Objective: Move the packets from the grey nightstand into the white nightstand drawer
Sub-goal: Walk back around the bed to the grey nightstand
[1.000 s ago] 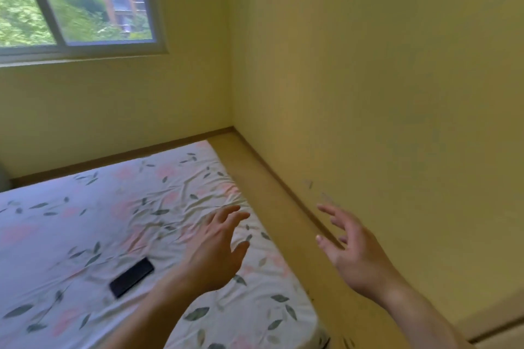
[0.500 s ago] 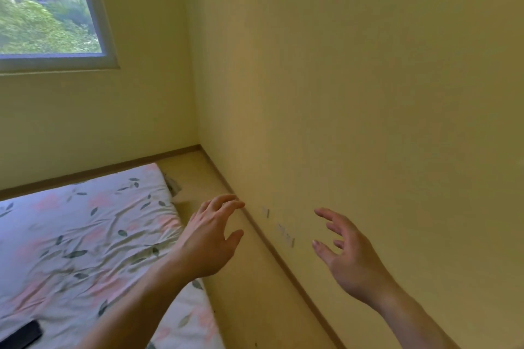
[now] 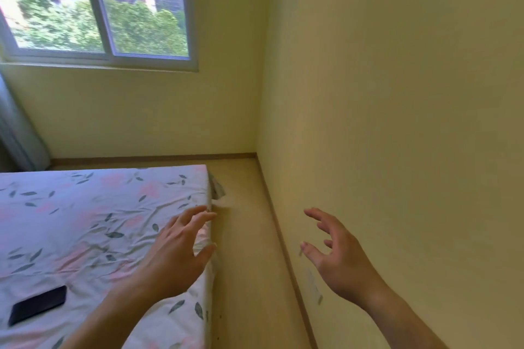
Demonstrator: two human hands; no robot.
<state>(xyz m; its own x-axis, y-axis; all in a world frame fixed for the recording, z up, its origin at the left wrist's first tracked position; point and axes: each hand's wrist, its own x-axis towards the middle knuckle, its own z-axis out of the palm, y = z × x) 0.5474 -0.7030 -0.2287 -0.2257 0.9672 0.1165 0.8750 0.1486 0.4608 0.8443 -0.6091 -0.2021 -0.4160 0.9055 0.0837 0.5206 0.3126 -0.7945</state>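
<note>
Both hands are empty, fingers spread: left hand (image 3: 173, 258) over the bed (image 3: 85, 221), right hand (image 3: 340, 258) by the wall (image 3: 397, 122). No packets or nightstands in sight, so I'd turn and find the grey one first.

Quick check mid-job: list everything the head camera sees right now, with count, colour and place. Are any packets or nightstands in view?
Bed: one, white sheet with pink flowers and grey-green leaves, lower left.
Phone: one, black, flat on the sheet near the left edge.
Window: one, white frame, upper left; trees and buildings outside.
Walls: two, pale yellow, meeting in a corner.
Floor strip: one, tan, between bed and right wall.
Packets, nightstands: none in view.
Left hand: fingers spread, holding nothing, over the bed edge.
Right hand: fingers spread, holding nothing, near the right wall.
</note>
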